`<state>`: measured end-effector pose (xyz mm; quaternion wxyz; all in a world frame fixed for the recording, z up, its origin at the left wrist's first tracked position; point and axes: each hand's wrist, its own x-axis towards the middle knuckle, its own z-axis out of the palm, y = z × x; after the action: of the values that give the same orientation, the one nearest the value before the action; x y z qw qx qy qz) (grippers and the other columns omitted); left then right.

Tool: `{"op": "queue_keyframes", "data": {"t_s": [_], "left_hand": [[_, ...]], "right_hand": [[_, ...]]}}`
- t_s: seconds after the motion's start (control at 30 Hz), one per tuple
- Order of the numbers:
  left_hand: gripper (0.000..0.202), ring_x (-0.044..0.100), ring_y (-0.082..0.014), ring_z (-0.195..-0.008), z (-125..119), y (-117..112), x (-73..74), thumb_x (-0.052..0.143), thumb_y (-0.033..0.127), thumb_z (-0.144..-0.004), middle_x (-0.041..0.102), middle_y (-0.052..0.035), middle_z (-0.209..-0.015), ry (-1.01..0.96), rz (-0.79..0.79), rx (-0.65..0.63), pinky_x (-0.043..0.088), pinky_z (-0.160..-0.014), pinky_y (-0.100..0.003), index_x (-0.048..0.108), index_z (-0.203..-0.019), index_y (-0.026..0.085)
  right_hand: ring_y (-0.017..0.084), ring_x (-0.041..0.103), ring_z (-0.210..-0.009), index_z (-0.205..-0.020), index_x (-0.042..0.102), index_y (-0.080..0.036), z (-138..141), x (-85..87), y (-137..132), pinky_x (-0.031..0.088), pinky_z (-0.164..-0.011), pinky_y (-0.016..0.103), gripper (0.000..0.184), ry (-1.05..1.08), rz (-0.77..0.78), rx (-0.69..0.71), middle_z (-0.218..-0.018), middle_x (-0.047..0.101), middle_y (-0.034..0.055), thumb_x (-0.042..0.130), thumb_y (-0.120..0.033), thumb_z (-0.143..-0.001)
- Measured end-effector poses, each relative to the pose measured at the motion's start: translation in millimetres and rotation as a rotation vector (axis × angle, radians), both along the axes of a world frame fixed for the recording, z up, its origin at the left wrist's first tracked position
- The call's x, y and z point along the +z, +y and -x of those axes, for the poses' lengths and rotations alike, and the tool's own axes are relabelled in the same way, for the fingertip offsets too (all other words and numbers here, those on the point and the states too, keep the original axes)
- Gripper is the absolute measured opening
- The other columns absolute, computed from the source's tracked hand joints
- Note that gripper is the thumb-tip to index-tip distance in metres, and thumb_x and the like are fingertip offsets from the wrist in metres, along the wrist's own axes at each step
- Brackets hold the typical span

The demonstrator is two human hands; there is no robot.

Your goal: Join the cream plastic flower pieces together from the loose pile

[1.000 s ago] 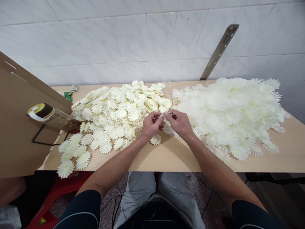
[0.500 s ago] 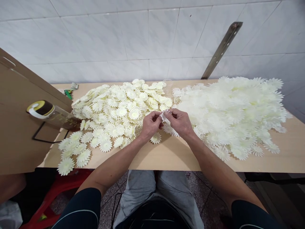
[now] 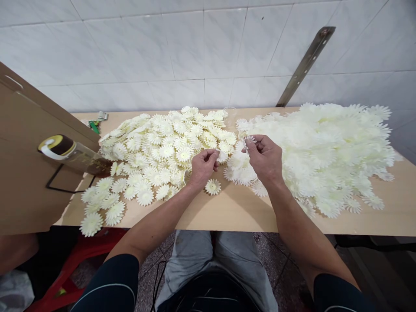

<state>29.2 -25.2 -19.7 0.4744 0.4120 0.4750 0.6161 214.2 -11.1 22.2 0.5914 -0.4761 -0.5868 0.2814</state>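
My left hand (image 3: 203, 166) is closed in a pinch at the right edge of a heap of cream artificial flowers (image 3: 165, 151). A small pale petal piece (image 3: 222, 156) shows at its fingertips. Off to the right and a little higher, my right hand (image 3: 264, 156) pinches a white flower layer (image 3: 249, 141) between thumb and fingers, above the near side of a pile of whiter, thin flower layers (image 3: 325, 147). Below my left hand, a single cream flower (image 3: 212, 186) lies on the board.
A bottle with a yellow-and-black lid (image 3: 73, 154) stands at the left beside a cardboard box (image 3: 29, 151). Small green and metal items (image 3: 95, 125) lie at the back left. A metal bracket (image 3: 305, 67) leans up the tiled wall. A red stool (image 3: 69, 268) is below the table's edge.
My hands were together on one white flower piece; now they are apart. My right hand has moved right and up with a white flower layer, while my left stays nearly in place.
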Motion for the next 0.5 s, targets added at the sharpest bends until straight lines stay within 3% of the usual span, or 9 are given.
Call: {"op": "queue_keyframes", "data": {"t_s": [0.07,0.2,0.37,0.5], "left_hand": [[0.040,0.059,-0.0095,-0.045,0.0,-1.4,1.0,0.090,0.053,-0.080,0.067,0.0029,-0.057,0.015,0.000,-0.013,0.052,-0.047,-0.021,0.080,-0.093,0.017],[0.042,0.062,-0.0105,-0.050,-1.1,-1.7,1.5,0.092,0.055,-0.078,0.068,0.0027,-0.062,0.005,-0.030,-0.002,0.053,-0.047,-0.022,0.077,-0.091,0.018],[0.042,0.063,-0.0100,-0.052,-2.7,-0.6,0.7,0.095,0.051,-0.072,0.069,0.0029,-0.068,-0.006,-0.036,0.016,0.051,-0.046,-0.021,0.073,-0.088,0.019],[0.039,0.061,-0.0094,-0.051,-2.7,-0.1,-0.6,0.094,0.046,-0.073,0.069,0.0034,-0.069,0.009,-0.017,0.026,0.049,-0.046,-0.020,0.070,-0.090,0.019]], "right_hand": [[0.016,0.061,-0.061,-0.097,0.071,-0.021,-5.4,1.9,0.0,0.051,-0.060,0.032,0.051,-0.027,-0.008,-0.012,-0.069,0.063,-0.0009,0.077,-0.072,-0.091],[0.013,0.049,-0.056,-0.088,0.074,-0.021,-10.5,3.9,-1.6,0.048,-0.060,0.032,0.038,-0.120,0.021,0.002,-0.063,0.058,-0.0034,0.076,-0.059,-0.093],[0.015,0.057,-0.066,-0.090,0.077,-0.020,-8.6,5.1,-3.8,0.048,-0.067,0.033,0.030,-0.224,0.029,0.054,-0.084,0.076,0.0041,0.075,-0.051,-0.093],[0.014,0.051,-0.062,-0.083,0.069,-0.021,-5.5,6.6,-5.2,0.042,-0.062,0.031,0.032,-0.175,0.064,0.141,-0.071,0.066,0.0007,0.079,-0.051,-0.088]]}}
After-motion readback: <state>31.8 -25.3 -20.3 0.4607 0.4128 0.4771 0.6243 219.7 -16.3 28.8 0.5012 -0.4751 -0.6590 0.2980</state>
